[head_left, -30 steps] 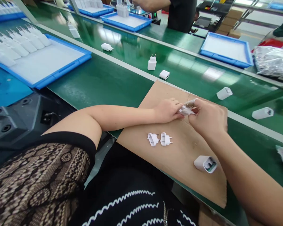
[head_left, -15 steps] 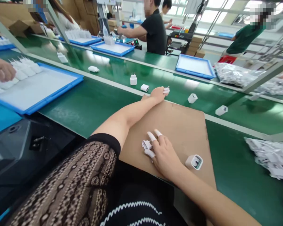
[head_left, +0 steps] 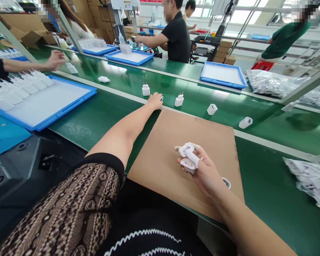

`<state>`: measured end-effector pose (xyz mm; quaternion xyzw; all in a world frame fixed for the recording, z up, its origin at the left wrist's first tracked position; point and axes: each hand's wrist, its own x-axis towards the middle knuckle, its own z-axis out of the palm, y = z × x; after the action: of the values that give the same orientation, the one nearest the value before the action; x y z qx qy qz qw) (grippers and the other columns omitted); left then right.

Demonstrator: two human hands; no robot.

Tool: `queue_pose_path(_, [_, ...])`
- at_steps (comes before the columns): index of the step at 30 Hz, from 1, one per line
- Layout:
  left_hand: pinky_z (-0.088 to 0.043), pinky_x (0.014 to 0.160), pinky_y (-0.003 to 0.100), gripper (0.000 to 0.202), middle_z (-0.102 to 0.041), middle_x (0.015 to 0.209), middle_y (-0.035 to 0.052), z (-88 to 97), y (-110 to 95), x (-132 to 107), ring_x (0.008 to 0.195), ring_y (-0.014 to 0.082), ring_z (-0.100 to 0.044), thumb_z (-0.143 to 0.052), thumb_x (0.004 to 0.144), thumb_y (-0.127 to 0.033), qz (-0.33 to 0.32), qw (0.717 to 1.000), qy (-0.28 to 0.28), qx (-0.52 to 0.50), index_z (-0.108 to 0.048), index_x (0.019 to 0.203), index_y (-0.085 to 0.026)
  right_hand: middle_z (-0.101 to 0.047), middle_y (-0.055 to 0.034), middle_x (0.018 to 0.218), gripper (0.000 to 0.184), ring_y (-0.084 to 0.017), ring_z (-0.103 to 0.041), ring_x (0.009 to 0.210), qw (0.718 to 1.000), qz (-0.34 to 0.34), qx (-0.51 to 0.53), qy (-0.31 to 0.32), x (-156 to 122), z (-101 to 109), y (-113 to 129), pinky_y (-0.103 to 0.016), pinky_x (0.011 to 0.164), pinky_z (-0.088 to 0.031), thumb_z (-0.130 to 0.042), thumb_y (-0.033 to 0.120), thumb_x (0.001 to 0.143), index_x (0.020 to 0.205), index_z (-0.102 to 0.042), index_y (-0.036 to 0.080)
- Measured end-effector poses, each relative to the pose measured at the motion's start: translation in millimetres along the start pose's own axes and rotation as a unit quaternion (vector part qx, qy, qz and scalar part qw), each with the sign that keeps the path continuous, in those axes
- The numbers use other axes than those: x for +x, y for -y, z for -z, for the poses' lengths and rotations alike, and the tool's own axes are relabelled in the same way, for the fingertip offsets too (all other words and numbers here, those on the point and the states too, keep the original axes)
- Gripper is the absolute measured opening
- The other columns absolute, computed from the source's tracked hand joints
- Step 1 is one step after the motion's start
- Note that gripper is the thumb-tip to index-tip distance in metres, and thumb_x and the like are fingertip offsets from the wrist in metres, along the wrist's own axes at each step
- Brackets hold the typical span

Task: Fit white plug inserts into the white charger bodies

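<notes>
My left hand [head_left: 155,100] reaches out to the green belt, its fingers curled over a small white charger shell [head_left: 161,98] that is mostly hidden under them. A finished white charger [head_left: 179,100] stands just right of that hand, and another finished charger [head_left: 145,89] stands to its left. My right hand [head_left: 205,174] hovers over the cardboard sheet [head_left: 160,149] and grips two white plug caps [head_left: 188,158] between thumb and fingers. An open charger shell [head_left: 226,182] lies on the cardboard, partly hidden behind my right wrist.
Loose shells [head_left: 212,109] [head_left: 245,122] and a charger [head_left: 104,79] lie on the belt. A blue tray [head_left: 69,106] with rows of chargers sits at left, where another person's hand [head_left: 54,59] reaches. Bagged parts [head_left: 309,177] lie at right. People work at the far line.
My left hand has let go of the finished charger on the belt and moved left onto a shell. My right hand has lifted the two plug caps off the cardboard.
</notes>
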<state>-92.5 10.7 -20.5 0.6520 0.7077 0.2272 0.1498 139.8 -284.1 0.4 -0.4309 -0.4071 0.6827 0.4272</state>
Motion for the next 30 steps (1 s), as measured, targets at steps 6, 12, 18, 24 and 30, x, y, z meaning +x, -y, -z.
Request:
queue_pose_path(6, [-0.033, 0.121, 0.035, 0.041, -0.048, 0.151, 0.0144, 9.3, -10, -24, 0.144, 0.0228, -0.041, -0.047, 0.103, -0.022, 0.005, 0.988, -0.077, -0.130, -0.048, 0.144, -0.017, -0.072, -0.0056, 0.099, 0.047, -0.016, -0.060, 0.075, 0.999, 0.039, 0.006, -0.026, -4, 20, 24, -0.027, 0.060, -0.042, -0.091, 0.042, 0.066, 0.102, -0.066, 0.026])
queue_pose_path(12, [-0.056, 0.094, 0.039, 0.030, -0.070, 0.121, 0.0140, 5.6, -50, -109, 0.105, 0.0208, -0.068, -0.042, 0.104, -0.026, 0.045, 0.854, 0.194, -0.481, -0.060, 0.126, -0.017, -0.067, -0.0037, 0.082, 0.053, -0.013, -0.051, 0.063, 0.988, 0.077, -0.105, -0.087, 6, 46, 51, -0.027, 0.056, -0.038, -0.091, 0.050, 0.063, 0.106, -0.074, 0.023])
queue_pose_path(18, [-0.056, 0.083, 0.034, 0.051, -0.072, 0.112, 0.0088, -33.3, -63, -181, 0.089, 0.0163, -0.069, -0.081, 0.080, -0.026, -0.062, 0.813, 0.318, -0.484, -0.061, 0.126, -0.020, -0.065, -0.0029, 0.074, 0.041, -0.014, -0.052, 0.065, 0.950, 0.130, -0.269, -0.096, 41, 66, 72, -0.027, 0.055, -0.040, -0.087, 0.047, 0.064, 0.094, -0.078, 0.021])
queue_pose_path(24, [-0.051, 0.097, 0.041, 0.037, -0.071, 0.101, 0.0055, -44.6, -58, -197, 0.115, 0.0262, -0.060, -0.076, 0.082, -0.022, -0.257, 0.899, 0.219, -0.280, -0.070, 0.118, -0.023, -0.067, -0.0019, 0.070, 0.039, -0.015, -0.052, 0.055, 0.867, 0.158, -0.436, -0.183, 54, 84, 63, -0.027, 0.048, -0.039, -0.081, 0.037, 0.066, 0.102, -0.080, 0.022])
queue_pose_path(30, [-0.049, 0.097, 0.037, 0.034, -0.068, 0.111, 0.0072, -40.6, -55, -196, 0.112, 0.0231, -0.059, -0.083, 0.078, -0.031, -0.252, 0.906, 0.181, -0.289, -0.067, 0.105, -0.019, -0.067, -0.0011, 0.072, 0.040, -0.011, -0.044, 0.051, 0.877, 0.140, -0.435, -0.147, 52, 95, 63, -0.026, 0.045, -0.034, -0.075, 0.031, 0.069, 0.108, -0.080, 0.024])
